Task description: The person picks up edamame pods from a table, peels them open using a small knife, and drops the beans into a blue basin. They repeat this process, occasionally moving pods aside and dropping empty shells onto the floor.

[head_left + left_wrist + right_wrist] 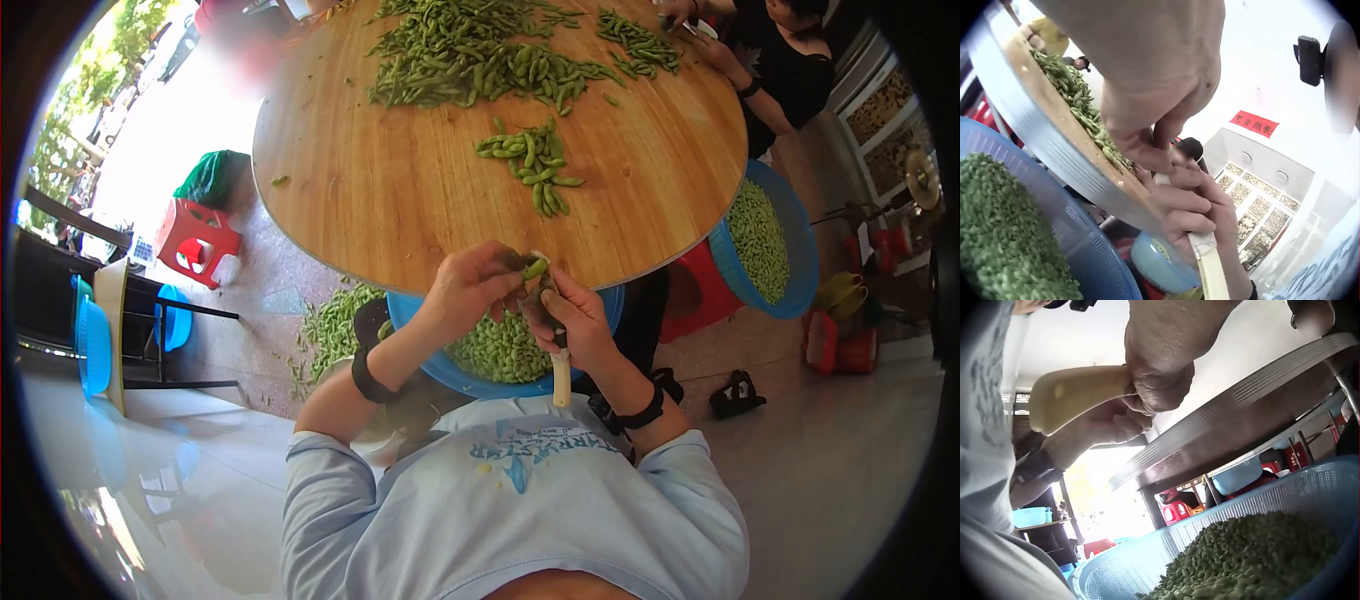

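Over the near table edge, my left hand (466, 290) pinches a green soybean pod (537, 268) between thumb and fingers. My right hand (582, 322) meets it there, its fingers curled round a tool with a cream handle (562, 380). That handle (1079, 394) sticks out toward my body; the working end is hidden by the fingers. Below both hands stands a blue basket (425, 370), holding many shelled green beans (500, 350). A small pile of pods (535, 165) lies on the tabletop just beyond my hands.
A large heap of pods (460, 60) covers the far part of the round wooden table (340, 170). Another person (780, 60) works at the right with a smaller pile. A blue basin (800, 240) of beans stands right; pods (335, 325) and a red stool (195, 240) are left.
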The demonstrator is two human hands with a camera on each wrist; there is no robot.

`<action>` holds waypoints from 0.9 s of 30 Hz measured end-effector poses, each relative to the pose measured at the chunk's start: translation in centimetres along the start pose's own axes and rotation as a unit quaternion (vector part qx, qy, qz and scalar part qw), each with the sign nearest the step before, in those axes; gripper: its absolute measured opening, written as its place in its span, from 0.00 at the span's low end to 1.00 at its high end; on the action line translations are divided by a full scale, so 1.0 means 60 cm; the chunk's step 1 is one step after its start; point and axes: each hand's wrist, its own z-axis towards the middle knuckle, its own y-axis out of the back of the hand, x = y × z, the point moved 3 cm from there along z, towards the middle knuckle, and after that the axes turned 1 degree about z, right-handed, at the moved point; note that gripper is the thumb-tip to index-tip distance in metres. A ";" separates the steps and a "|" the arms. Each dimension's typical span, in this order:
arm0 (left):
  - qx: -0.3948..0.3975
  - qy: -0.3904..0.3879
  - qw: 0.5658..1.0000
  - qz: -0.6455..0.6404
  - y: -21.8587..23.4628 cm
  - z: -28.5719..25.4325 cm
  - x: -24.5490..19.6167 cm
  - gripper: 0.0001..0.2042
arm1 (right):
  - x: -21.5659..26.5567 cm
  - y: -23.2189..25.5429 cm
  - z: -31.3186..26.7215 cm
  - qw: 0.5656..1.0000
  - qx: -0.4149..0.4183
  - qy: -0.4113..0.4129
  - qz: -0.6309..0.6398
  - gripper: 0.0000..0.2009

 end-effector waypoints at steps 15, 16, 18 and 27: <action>-0.021 -0.061 0.996 -0.064 -0.011 -0.019 0.030 0.06 | -0.001 -0.008 -0.010 1.000 0.009 0.000 0.008 0.19; -0.021 -0.061 0.996 -0.065 -0.014 -0.022 0.031 0.06 | -0.003 -0.005 -0.010 1.000 -0.004 -0.002 0.005 0.19; -0.032 -0.096 0.995 -0.014 -0.018 -0.029 0.024 0.06 | -0.001 0.001 -0.009 1.000 -0.012 0.002 -0.010 0.19; -0.020 -0.005 0.995 -0.095 -0.013 -0.016 0.036 0.05 | 0.006 -0.008 -0.015 1.000 0.011 0.009 -0.008 0.20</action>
